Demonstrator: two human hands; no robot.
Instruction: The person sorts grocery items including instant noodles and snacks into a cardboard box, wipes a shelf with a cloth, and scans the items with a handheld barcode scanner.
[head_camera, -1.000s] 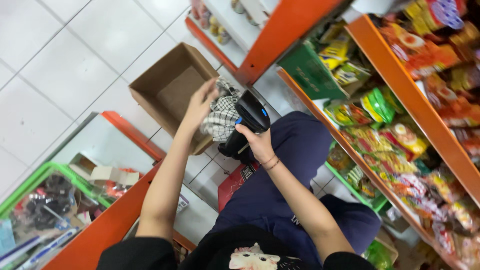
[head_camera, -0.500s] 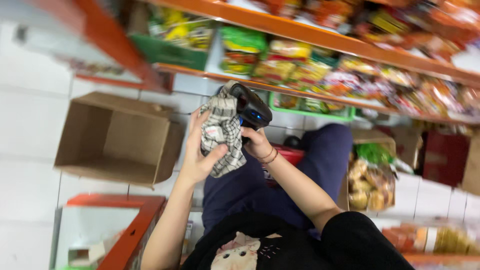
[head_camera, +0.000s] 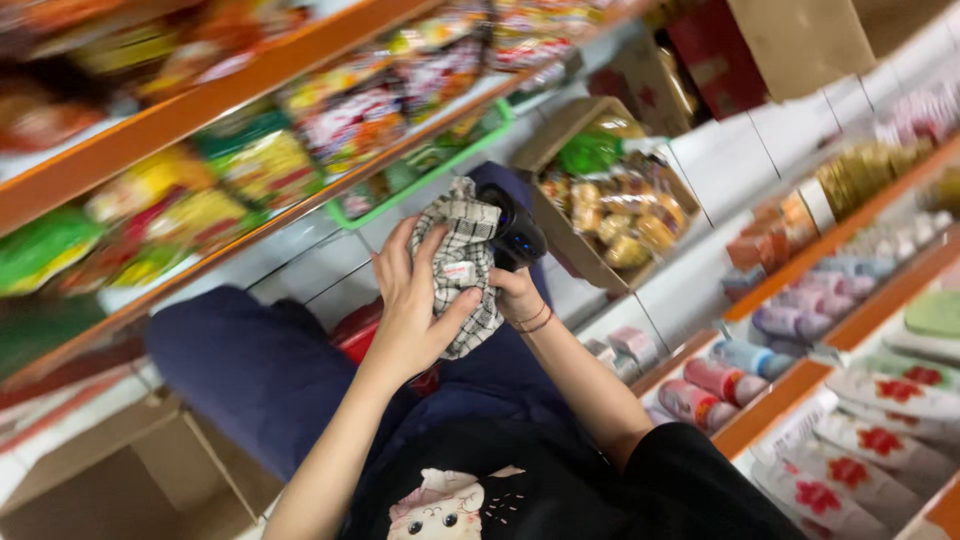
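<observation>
Checked black-and-white folded cloth (head_camera: 462, 262) sits clamped in the left hand (head_camera: 412, 312), while the right hand (head_camera: 517, 292) grips a black handheld scanner (head_camera: 518, 237) just beside it.

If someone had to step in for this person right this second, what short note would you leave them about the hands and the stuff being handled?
Left hand: wrapped around a checked cloth, fingers spread over it, pressing it against the black handheld device.
Right hand: grips the device from below; bands on the wrist.
Where things are: cloth and device are held together above the lap, between shelves of snack packets. An open cardboard box sits on the floor at lower left; another box of packets stands beyond the knees.
Done: cloth is on the device.
Left: whether the device is fully wiped cannot be told; both are in hand, not set down.
</observation>
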